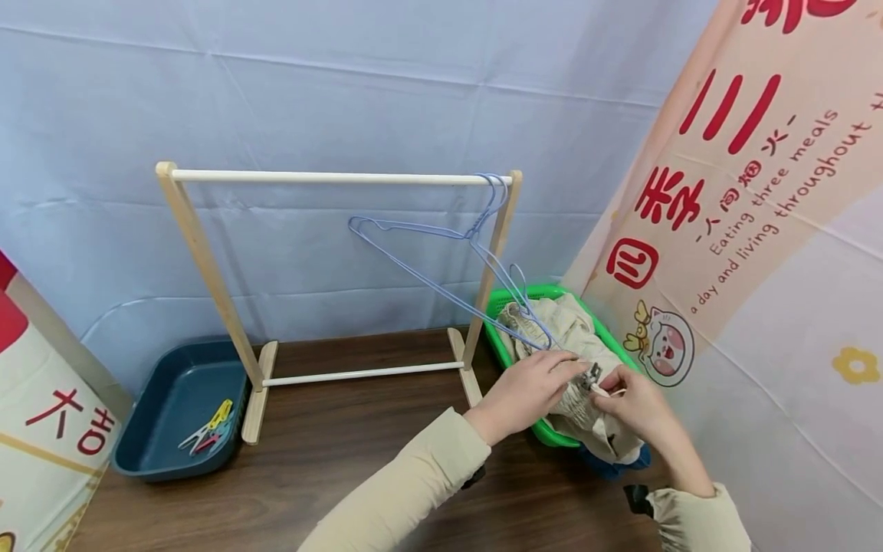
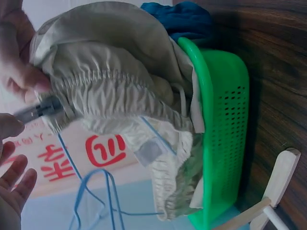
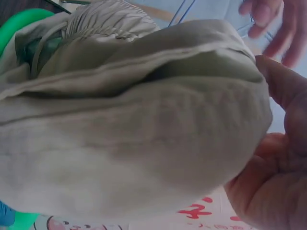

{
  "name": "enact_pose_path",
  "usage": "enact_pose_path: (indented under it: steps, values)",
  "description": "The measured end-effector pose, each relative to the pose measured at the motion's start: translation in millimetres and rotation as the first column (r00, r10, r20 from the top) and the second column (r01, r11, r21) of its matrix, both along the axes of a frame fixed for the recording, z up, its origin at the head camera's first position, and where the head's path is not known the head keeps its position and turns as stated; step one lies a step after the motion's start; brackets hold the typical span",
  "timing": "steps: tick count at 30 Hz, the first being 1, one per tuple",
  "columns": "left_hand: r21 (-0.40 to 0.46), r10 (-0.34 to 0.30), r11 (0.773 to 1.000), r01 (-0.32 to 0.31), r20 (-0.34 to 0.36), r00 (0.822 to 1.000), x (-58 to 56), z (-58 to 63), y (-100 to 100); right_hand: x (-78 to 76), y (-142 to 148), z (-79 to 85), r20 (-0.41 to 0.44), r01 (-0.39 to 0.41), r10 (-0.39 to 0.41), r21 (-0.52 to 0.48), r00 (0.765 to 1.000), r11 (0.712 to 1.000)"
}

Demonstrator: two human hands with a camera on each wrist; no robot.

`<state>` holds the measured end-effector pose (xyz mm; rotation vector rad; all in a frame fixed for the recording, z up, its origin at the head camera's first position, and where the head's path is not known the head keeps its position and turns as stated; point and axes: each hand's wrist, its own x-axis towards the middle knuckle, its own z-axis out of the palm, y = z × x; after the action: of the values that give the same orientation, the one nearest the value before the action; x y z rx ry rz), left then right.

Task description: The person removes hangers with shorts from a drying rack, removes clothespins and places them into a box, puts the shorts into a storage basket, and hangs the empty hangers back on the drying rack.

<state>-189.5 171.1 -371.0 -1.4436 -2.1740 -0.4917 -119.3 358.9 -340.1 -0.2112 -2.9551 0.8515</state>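
Note:
Beige elastic-waist pants [image 1: 576, 330] lie bunched in and over a green basket [image 2: 225, 115], their gathered waistband [image 2: 110, 98] facing the left wrist camera. A grey clothespin [image 2: 45, 106] bites the edge of that waistband. My left hand [image 1: 520, 391] holds the clothespin's tail by thumb and finger, its other fingers spread apart. On the other side of the clip, my right hand [image 1: 638, 406] pinches the waistband cloth between thumb and fingers. A blue wire hanger [image 2: 98, 191] runs behind and into the waist opening; part of it is hidden by cloth.
Another blue wire hanger [image 1: 414, 228] hangs from the white top rod [image 1: 331, 177] of a wooden rack, overlapping the basket area. A dark blue tray [image 1: 162, 406] with several coloured clothespins [image 1: 210, 429] stands left. Dark blue cloth [image 1: 610, 462] shows below the pants.

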Motion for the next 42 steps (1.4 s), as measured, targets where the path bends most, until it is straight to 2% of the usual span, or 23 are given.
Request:
enact_pose_path:
  steps: [5, 9, 16, 20, 23, 29, 32, 37, 42]
  values:
    - [-0.14, 0.022, 0.989, -0.04, -0.123, 0.992, 4.5, 0.3, 5, -2.3, -8, -2.4, 0.004, -0.052, 0.052, -0.002, 0.999, 0.999]
    - [-0.204, 0.042, 0.976, -0.076, -0.168, 0.985, 5.5, -0.5, 5, -3.9, -11, -4.1, 0.035, -0.085, 0.087, -0.044, 0.996, 0.995]
    - [-0.183, 0.034, 0.98, -0.072, -0.202, 0.979, 4.3, 0.3, 1, -3.7, -12, -7.0, 0.05, -0.119, 0.124, -0.099, 0.991, 0.988]
    - [-0.166, 0.05, 0.981, -0.102, -0.288, 0.956, 1.7, -1.4, 0, -2.9, -12, -8.5, 0.053, -0.12, 0.127, -0.118, 0.991, 0.986]
    - [-0.15, 0.065, 0.982, -0.118, -0.323, 0.944, 0.2, -2.9, -1, -2.5, -12, -9.4, 0.064, -0.102, 0.111, -0.125, 0.992, 0.987]
    - [-0.094, 0.076, 0.99, -0.109, -0.3, 0.951, -2.0, -7.5, -2, -0.6, -10, -12.2, 0.109, -0.074, 0.094, -0.174, 0.99, 0.982]
    - [-0.049, 0.082, 0.994, -0.098, -0.249, 0.965, -3.0, -9.9, -2, 0.2, -8, -14.9, 0.106, -0.083, 0.11, -0.237, 0.988, 0.968]
    - [0.013, 0.09, 0.996, -0.089, -0.144, 0.985, -3.7, -13.0, -1, 0.5, -5, -18.8, 0.069, -0.117, 0.152, -0.368, 0.986, 0.923]
    - [0.071, 0.077, 0.995, -0.073, -0.055, 0.996, -3.4, -15.7, -2, -0.3, -1, -19.5, 0.098, -0.089, 0.152, -0.47, 0.983, 0.878]
